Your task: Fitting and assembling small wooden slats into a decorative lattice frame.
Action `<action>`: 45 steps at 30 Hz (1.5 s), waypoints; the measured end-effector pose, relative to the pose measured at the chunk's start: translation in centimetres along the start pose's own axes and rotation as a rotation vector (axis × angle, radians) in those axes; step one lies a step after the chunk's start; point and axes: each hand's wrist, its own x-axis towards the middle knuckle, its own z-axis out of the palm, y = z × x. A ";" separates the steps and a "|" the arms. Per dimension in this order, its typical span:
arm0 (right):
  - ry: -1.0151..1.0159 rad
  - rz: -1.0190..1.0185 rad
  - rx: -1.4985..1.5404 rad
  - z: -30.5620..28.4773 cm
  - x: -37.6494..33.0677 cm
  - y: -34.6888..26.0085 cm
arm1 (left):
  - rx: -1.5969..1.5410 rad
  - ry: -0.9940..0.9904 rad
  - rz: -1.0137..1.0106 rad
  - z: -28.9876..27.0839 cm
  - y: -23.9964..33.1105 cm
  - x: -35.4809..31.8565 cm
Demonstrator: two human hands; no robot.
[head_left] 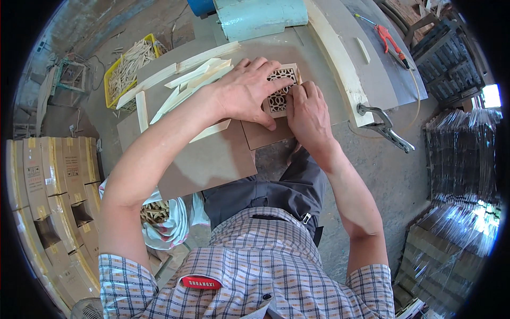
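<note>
On my feed the openwork panel [278,103] sits at upper centre of the frame, on the table [319,66]. I have the left grip [252,87] loosely spread, not clenched, the index finger lying across the panel's face and the thumb by its lower left corner. The right grip [309,111] is curled against the panel's right edge; I can't tell whether it pinches anything there. Left of the panel I see pale strips [178,100], some under the left forearm. Upper right of centre runs a curved rail [340,58], with a metal clamp [387,130] at its lower end and an orange air gun [386,38] farther right. A yellow basket [111,80] of wood pieces stands at upper left.
</note>
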 end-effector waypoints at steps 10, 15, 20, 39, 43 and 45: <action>0.009 -0.004 0.033 0.2 -0.3 0.1 | 0.049 -0.003 0.176 -1.0 -1.4 2.3; 0.060 -0.020 0.061 0.2 -0.4 0.2 | 0.069 -0.032 0.198 -1.6 -1.5 2.9; 0.081 -0.079 0.091 -0.1 -0.8 0.3 | 0.024 -0.011 0.227 -1.3 -1.8 3.0; -0.040 -0.327 0.291 -4.5 -0.5 4.4 | 0.030 0.030 0.240 -0.9 -1.9 2.7; -0.153 -0.290 0.229 -5.1 -1.5 4.3 | 0.031 0.025 0.236 -1.0 -1.9 2.9; -0.139 -0.282 0.180 -5.2 -2.4 3.8 | 0.026 0.020 0.230 -1.0 -1.9 2.8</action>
